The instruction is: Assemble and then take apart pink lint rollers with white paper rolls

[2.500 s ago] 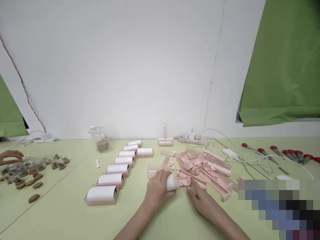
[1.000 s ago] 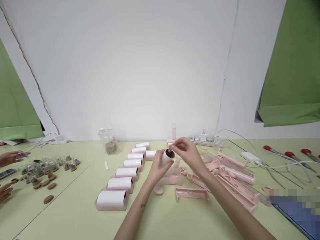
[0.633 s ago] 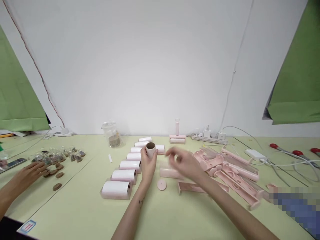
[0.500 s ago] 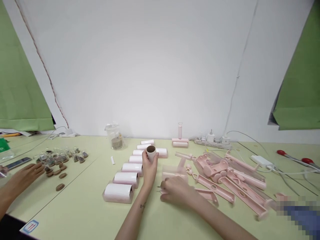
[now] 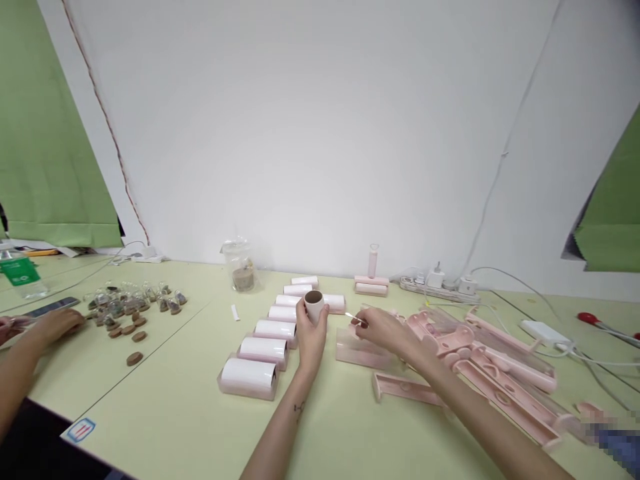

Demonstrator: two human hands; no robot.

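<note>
My left hand [image 5: 312,333] is wrapped round a white lint roller refill [image 5: 315,308], held upright with the open end of its cardboard core facing up. To its right, my right hand [image 5: 377,327] has its fingers pinched, and a thin white strip [image 5: 349,315] sticks out from the fingertips. Beneath that hand lies a clear pinkish cover [image 5: 363,352]. A row of white lint roller refills in pinkish covers [image 5: 249,377] runs along the left of my left hand. Nearer me on the right is a pink roller frame [image 5: 407,389], partly hidden by my right forearm.
A pile of pink roller parts [image 5: 480,353] spreads over the right side. At the back stand an assembled pink lint roller [image 5: 371,281], a power strip [image 5: 437,288] and a clear bag [image 5: 243,277]. Another person's hand [image 5: 57,325] is at left near small glass domes [image 5: 120,303].
My right hand has moved away from me and slightly right, from the near pink frame to above the clear cover. My left hand still holds the refill. The view has shifted a little.
</note>
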